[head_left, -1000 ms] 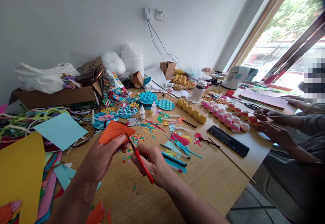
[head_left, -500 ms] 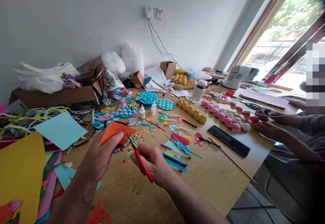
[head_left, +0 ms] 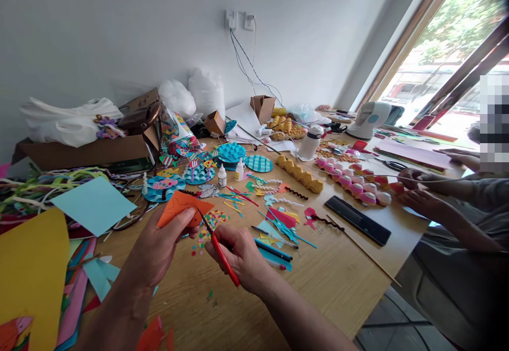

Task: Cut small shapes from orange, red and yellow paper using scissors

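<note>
Between thumb and fingers, my left hand pinches a piece of orange paper with dark drawn lines on it. My right hand is closed around the red handles of a pair of scissors. Their dark blades reach up and left to the right part of the orange paper, close to my left thumb. Both hands are held above the wooden table. Beneath and just behind them lie small coloured paper dots. Orange paper scraps lie near my left forearm.
Yellow paper and a light blue sheet lie at left. Glue bottles stand beyond my hands. Pens, a black case and a thin stick lie rightward. Another person's hands work beside painted egg-carton strips.
Hardly anything differs. The view has shifted very slightly, while both hands, the orange paper and the scissors keep nearly the same position.
</note>
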The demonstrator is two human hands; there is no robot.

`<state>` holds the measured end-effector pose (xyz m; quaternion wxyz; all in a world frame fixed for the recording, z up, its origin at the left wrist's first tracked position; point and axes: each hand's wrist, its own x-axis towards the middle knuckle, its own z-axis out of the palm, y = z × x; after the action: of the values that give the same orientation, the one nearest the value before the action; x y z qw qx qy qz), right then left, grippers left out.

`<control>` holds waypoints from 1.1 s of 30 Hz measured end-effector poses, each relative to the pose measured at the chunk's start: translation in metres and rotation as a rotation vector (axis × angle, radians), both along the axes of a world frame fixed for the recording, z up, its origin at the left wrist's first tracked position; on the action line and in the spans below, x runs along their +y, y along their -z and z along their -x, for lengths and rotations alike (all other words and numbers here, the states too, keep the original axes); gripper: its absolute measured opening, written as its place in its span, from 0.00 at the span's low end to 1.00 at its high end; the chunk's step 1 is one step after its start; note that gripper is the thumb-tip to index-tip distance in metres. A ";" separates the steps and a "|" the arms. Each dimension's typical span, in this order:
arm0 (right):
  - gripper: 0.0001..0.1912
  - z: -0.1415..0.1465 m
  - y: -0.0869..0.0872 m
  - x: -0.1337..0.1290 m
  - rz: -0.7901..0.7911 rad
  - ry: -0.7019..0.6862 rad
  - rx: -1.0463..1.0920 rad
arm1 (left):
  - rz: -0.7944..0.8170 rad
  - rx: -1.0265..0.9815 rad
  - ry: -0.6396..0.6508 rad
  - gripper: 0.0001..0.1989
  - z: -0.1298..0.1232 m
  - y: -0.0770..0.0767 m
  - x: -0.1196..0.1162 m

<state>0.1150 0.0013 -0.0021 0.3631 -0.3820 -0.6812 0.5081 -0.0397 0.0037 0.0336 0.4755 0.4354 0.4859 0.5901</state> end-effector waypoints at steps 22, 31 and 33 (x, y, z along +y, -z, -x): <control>0.16 0.001 0.001 0.000 0.016 0.008 0.046 | 0.031 -0.082 -0.006 0.06 -0.006 0.006 -0.002; 0.13 0.000 0.003 0.001 0.019 0.000 0.075 | 0.046 -0.069 0.026 0.06 -0.006 0.004 -0.002; 0.13 0.000 0.002 0.001 0.013 -0.004 0.066 | 0.046 -0.067 0.026 0.06 -0.005 0.003 -0.002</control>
<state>0.1152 0.0026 -0.0042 0.3817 -0.3663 -0.6662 0.5256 -0.0346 0.0014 0.0309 0.5089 0.4110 0.4773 0.5867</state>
